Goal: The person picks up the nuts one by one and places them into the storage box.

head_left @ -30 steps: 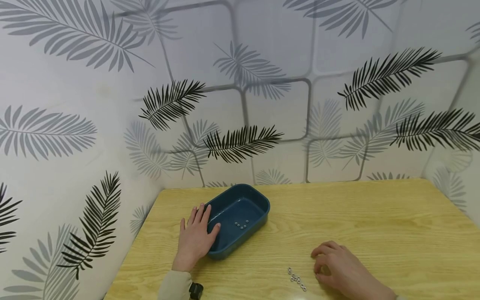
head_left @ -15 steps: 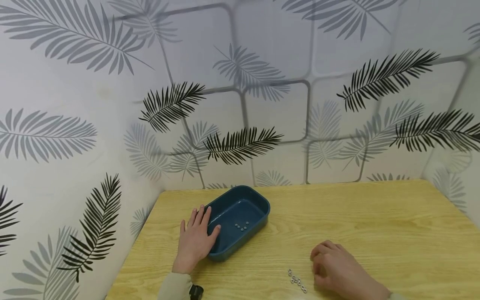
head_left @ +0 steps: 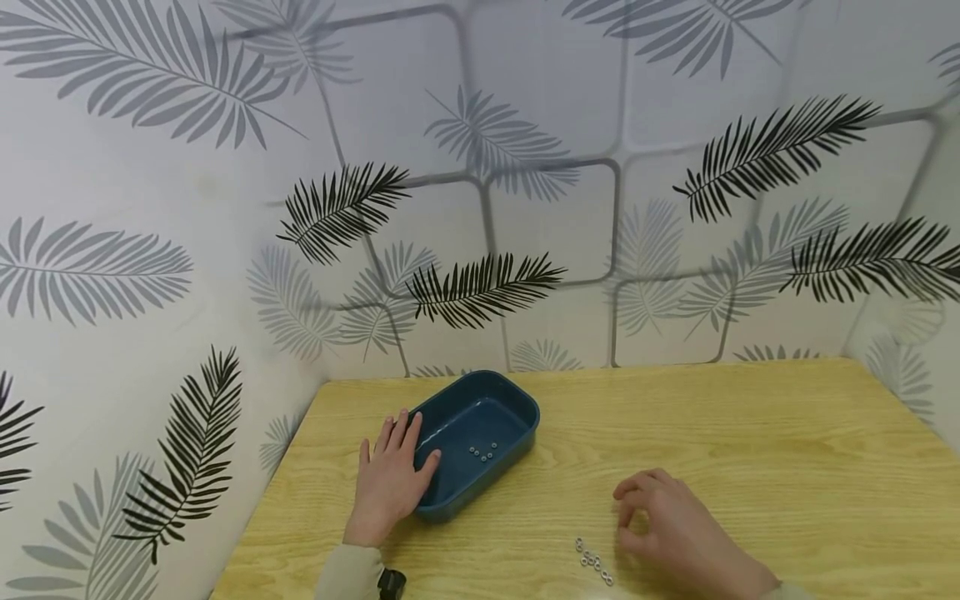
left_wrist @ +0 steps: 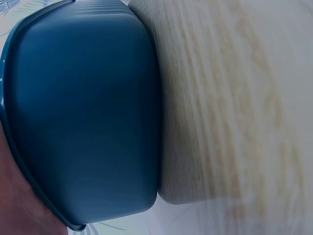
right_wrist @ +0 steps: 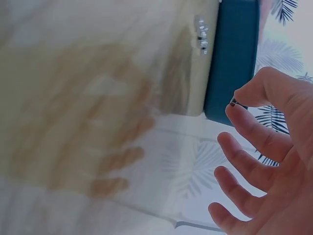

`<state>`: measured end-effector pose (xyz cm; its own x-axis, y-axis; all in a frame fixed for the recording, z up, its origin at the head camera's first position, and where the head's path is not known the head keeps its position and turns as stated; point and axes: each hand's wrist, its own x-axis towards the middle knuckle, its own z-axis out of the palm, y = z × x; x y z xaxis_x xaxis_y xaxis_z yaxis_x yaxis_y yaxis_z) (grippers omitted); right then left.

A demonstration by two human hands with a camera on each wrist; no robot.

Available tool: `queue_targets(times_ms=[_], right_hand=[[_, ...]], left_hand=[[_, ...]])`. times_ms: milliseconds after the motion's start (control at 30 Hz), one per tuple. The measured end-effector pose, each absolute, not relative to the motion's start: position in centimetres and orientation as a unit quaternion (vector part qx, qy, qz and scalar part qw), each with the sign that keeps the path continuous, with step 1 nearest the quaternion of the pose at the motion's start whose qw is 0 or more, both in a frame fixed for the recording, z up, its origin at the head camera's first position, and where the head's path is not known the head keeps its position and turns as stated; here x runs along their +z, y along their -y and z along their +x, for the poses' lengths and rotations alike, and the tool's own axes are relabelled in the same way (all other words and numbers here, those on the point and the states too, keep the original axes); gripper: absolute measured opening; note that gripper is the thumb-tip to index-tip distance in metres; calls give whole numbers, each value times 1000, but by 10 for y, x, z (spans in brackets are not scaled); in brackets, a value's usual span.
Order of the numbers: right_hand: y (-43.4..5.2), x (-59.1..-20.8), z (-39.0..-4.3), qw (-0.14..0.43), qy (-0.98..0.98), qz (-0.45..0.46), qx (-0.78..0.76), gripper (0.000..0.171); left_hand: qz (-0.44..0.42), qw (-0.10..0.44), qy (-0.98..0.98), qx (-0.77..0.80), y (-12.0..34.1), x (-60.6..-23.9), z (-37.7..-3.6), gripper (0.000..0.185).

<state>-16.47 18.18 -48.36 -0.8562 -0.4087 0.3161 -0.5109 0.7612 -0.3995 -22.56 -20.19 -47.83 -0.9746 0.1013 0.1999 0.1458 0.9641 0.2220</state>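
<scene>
My left hand [head_left: 396, 462] lies flat on the wooden table [head_left: 712, 433], fingers straight, with the thumb against the near rim of a dark blue tray [head_left: 517, 404]. Several small metal nuts [head_left: 483, 452] sit in the tray. The left wrist view shows mostly the tray's outer wall [left_wrist: 83, 122]. My right hand [head_left: 628, 510] hovers just above the table, right of a short row of nuts [head_left: 592, 561]. In the right wrist view its thumb and forefinger pinch one small nut [right_wrist: 233, 103], the other fingers spread loosely, with the tray [right_wrist: 232, 58] and the row of nuts [right_wrist: 201, 34] beyond.
The table stands in a corner, with leaf-patterned walls [head_left: 480, 208] close behind and on the left. The tray lies at the table's back left. A black strap [head_left: 392, 582] sits on my left wrist.
My right hand has risen slightly from the table and shifted a little left, thumb and forefinger now pinched. The left hand and tray have not moved.
</scene>
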Motion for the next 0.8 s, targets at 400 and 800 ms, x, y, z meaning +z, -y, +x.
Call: queue_targets(times_ms=[400, 800], right_hand=[[-170, -470, -175, 169, 916, 250, 265, 30], [-158, -455, -188, 156, 910, 226, 311, 27]], left_hand=[[-59, 86, 988, -115, 201, -475, -224, 68], [-56, 84, 988, -121, 201, -477, -225, 68]])
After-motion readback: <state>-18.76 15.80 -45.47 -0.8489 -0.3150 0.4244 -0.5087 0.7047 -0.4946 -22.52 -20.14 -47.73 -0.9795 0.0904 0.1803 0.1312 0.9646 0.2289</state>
